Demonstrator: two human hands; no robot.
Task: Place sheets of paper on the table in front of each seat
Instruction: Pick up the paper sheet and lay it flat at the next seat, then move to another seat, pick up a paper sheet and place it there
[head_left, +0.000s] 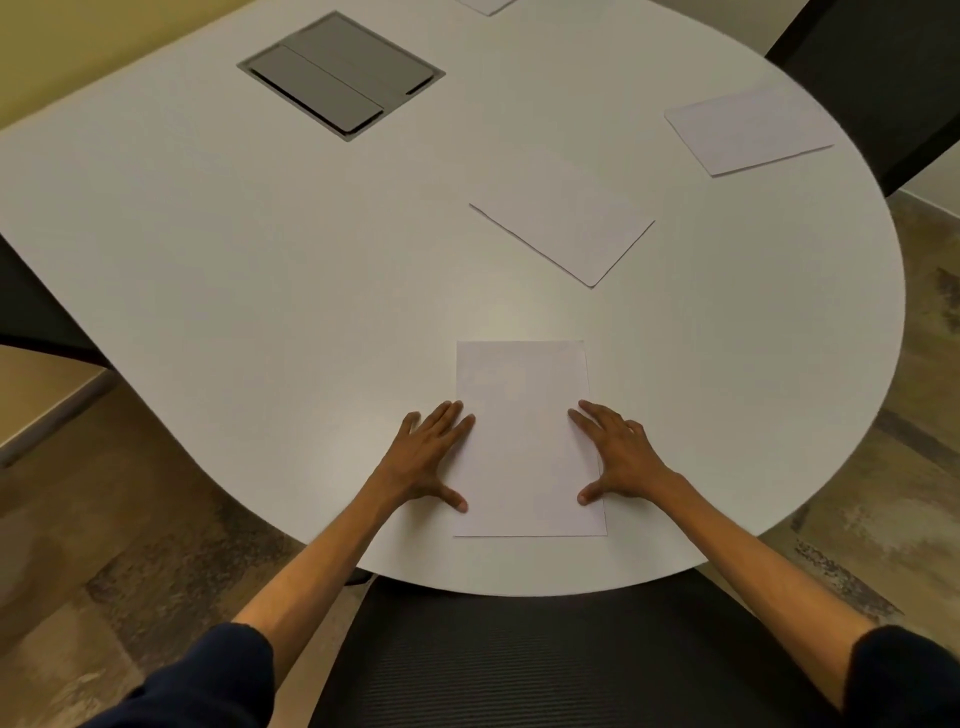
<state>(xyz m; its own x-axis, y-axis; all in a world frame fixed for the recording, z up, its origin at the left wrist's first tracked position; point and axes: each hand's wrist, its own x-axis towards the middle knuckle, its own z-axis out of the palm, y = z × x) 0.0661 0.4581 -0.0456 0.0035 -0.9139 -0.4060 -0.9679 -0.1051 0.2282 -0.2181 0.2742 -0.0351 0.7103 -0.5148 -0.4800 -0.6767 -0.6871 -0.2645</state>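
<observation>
both hands flat and spread, gripping nothing: left hand (431, 457) and right hand (618, 457) press the near sheet (524, 441) between them on the table (260, 260).

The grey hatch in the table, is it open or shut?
Shut: both panels of the grey hatch lie flush with the table.

Soft, warm, rather dim light falls from above, leaving a pale sheen on the table (311, 260) and only faint shadows. Wide-angle distortion bends the edges, and the floor (130, 545) looks slightly blurred, perhaps from motion.
</observation>
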